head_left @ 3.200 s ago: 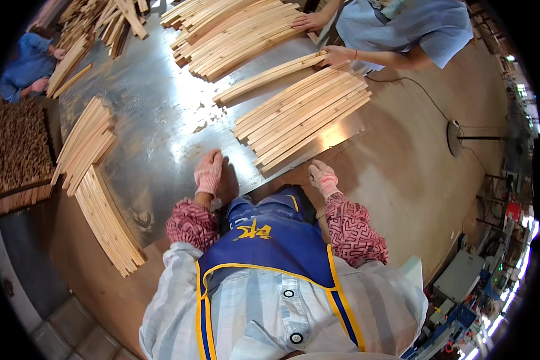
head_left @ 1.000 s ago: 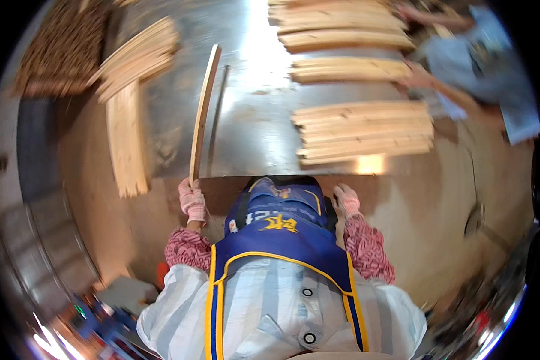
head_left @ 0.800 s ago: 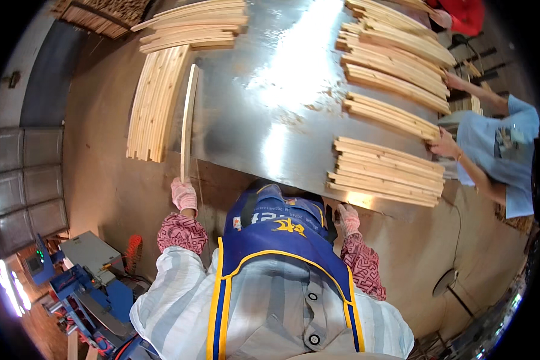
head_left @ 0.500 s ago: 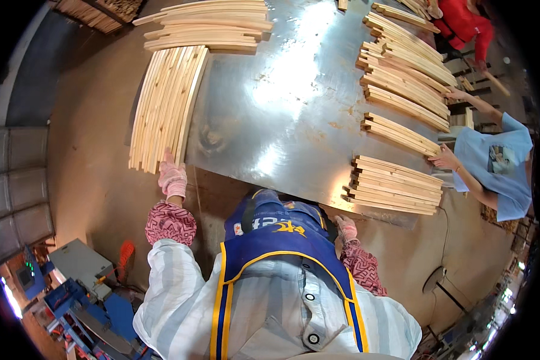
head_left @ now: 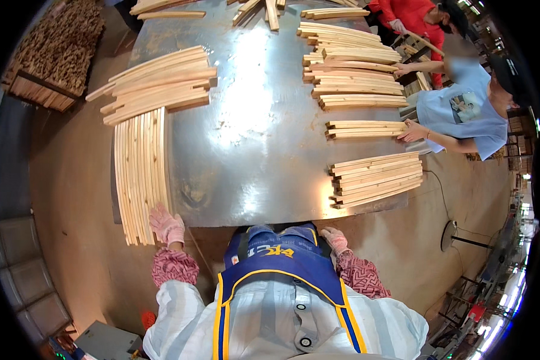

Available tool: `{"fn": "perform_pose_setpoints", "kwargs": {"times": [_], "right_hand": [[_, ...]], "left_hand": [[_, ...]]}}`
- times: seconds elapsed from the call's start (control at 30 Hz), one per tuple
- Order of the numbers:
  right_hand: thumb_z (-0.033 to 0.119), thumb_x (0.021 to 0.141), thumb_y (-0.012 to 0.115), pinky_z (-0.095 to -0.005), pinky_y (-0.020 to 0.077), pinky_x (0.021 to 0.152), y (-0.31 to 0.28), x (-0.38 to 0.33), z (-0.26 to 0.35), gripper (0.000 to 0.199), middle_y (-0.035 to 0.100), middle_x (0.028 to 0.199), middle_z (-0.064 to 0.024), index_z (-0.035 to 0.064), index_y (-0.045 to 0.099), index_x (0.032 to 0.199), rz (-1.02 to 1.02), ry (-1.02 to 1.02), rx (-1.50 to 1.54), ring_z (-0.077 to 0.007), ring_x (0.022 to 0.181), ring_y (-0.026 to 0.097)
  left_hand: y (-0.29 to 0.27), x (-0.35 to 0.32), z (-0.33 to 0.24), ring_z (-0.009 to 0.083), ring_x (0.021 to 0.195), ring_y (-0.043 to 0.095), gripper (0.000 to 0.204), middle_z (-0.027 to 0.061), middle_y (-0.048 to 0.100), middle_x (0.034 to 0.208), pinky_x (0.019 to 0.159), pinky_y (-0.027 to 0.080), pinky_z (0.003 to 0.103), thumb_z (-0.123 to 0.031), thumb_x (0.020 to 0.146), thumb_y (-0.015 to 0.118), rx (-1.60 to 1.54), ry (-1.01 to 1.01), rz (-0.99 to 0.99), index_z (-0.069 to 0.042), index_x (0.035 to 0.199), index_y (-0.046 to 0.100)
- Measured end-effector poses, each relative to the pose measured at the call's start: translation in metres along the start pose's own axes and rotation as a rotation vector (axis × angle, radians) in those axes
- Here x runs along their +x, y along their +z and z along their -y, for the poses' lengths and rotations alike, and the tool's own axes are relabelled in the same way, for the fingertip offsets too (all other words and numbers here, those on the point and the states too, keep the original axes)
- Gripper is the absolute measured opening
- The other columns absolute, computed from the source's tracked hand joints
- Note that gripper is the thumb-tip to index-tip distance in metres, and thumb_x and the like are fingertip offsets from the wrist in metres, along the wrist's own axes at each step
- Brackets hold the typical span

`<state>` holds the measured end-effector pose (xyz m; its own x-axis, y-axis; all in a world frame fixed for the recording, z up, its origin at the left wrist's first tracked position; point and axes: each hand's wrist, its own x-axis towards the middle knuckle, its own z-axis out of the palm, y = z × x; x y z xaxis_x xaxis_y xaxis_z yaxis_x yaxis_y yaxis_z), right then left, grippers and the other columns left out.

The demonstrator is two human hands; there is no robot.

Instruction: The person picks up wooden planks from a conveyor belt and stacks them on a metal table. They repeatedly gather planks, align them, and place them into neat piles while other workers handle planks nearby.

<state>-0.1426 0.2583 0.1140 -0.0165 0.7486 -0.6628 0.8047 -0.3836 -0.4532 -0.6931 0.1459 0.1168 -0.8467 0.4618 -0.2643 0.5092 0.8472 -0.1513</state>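
Observation:
My left hand (head_left: 167,225), in a pink glove, rests with fingers stretched out at the near end of a row of long wooden strips (head_left: 139,174). These strips lie side by side along the left edge of a metal table (head_left: 246,180), their near ends jutting past it. My right hand (head_left: 336,239), also gloved, hangs beside my blue apron (head_left: 276,257) at the table's front edge. Its fingers are loosely extended and no object shows in them. Nearest to it on the table is a stack of wooden strips (head_left: 376,179).
Crosswise strips (head_left: 162,84) lie beyond the left row. Several strip piles (head_left: 357,78) line the right side. A co-worker in a light blue shirt (head_left: 459,111) touches strips there; another in red (head_left: 411,21) holds a stick. A floor stand (head_left: 449,235) with a cable is at right.
My view has tilted up and turned, showing more of the table's far end. My left hand now lies further over the near strip ends, fingers spread. My right hand stays beside the apron.

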Motion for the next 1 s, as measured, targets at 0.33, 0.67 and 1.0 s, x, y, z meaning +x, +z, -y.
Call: {"fn": "perform_pose_setpoints", "kwargs": {"times": [0.33,0.67,1.0], "right_hand": [[0.038,0.087,0.054,-0.0364,0.0425,0.099,-0.008,0.077,0.109,0.049,0.063,0.118,-0.0199,0.0056,0.061,0.123,0.172,-0.437,0.048,-0.0339,0.114,0.058],[0.027,0.093,0.06,-0.0259,0.046,0.057,-0.053,0.198,0.288,0.027,0.059,0.077,-0.0016,0.005,0.063,0.109,0.449,-0.222,0.529,-0.0108,0.065,0.055],[0.03,0.094,0.057,-0.0313,0.0513,0.063,-0.061,0.433,0.537,0.032,0.063,0.087,-0.0078,0.0044,0.056,0.112,-0.19,-0.903,0.049,-0.0177,0.073,0.061]], "left_hand": [[-0.015,-0.085,-0.141,0.0377,0.137,0.026,0.087,0.0206,0.027,0.15,0.115,0.017,0.045,-0.045,0.078,0.062,-0.237,0.328,-0.021,-0.012,0.15,0.026],[-0.036,-0.033,-0.192,0.037,0.137,0.026,0.079,0.0154,0.03,0.149,0.114,0.019,0.046,-0.049,0.082,0.06,-0.298,0.335,0.126,-0.015,0.147,0.032],[-0.021,0.061,-0.243,0.038,0.124,0.036,0.07,0.0177,0.042,0.131,0.106,0.029,0.052,-0.051,0.079,0.062,-0.243,0.542,-0.172,-0.005,0.13,0.046]]}}
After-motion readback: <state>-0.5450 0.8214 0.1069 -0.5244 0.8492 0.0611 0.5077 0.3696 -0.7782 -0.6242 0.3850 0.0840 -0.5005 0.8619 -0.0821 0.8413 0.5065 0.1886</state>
